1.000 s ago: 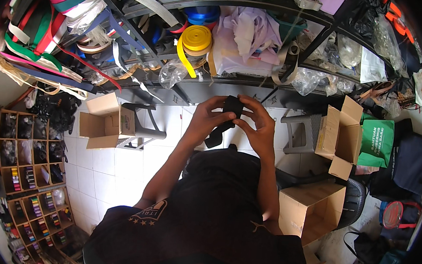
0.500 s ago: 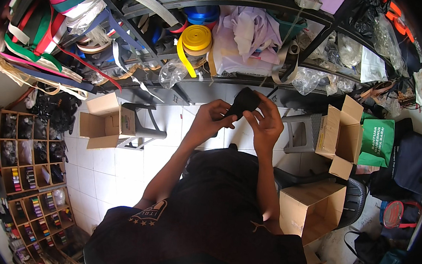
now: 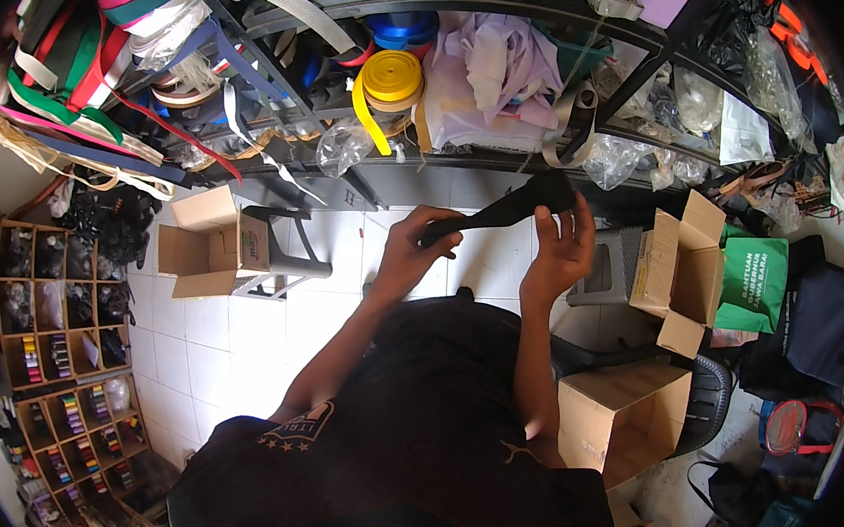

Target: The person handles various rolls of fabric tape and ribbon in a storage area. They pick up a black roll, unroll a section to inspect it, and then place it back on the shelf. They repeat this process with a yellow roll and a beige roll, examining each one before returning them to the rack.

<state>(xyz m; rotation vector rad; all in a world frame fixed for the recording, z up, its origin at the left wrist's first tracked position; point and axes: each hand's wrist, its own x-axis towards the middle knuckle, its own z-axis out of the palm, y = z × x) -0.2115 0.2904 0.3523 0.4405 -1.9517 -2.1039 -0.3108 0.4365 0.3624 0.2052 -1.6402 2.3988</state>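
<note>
A black strap (image 3: 499,213) stretches slantwise between my two hands, in front of my body and above the floor. My left hand (image 3: 413,250) pinches its lower left end between thumb and fingers. At the upper right the strap becomes a thicker bunch, which looks rolled or folded. My right hand (image 3: 557,253) grips this bunch, with the thumb on the near side and the fingers behind it, partly hidden.
Ahead stands a black metal rack (image 3: 445,0) with webbing rolls, a yellow roll (image 3: 393,77) and pale cloth (image 3: 499,70). Open cardboard boxes (image 3: 213,245) sit on stools at both sides. At left is a wooden compartment shelf (image 3: 15,328); a green bag (image 3: 752,282) is at right.
My right hand has moved right with the bunched end, away from my left hand. A longer stretch of the black strap now shows between them.
</note>
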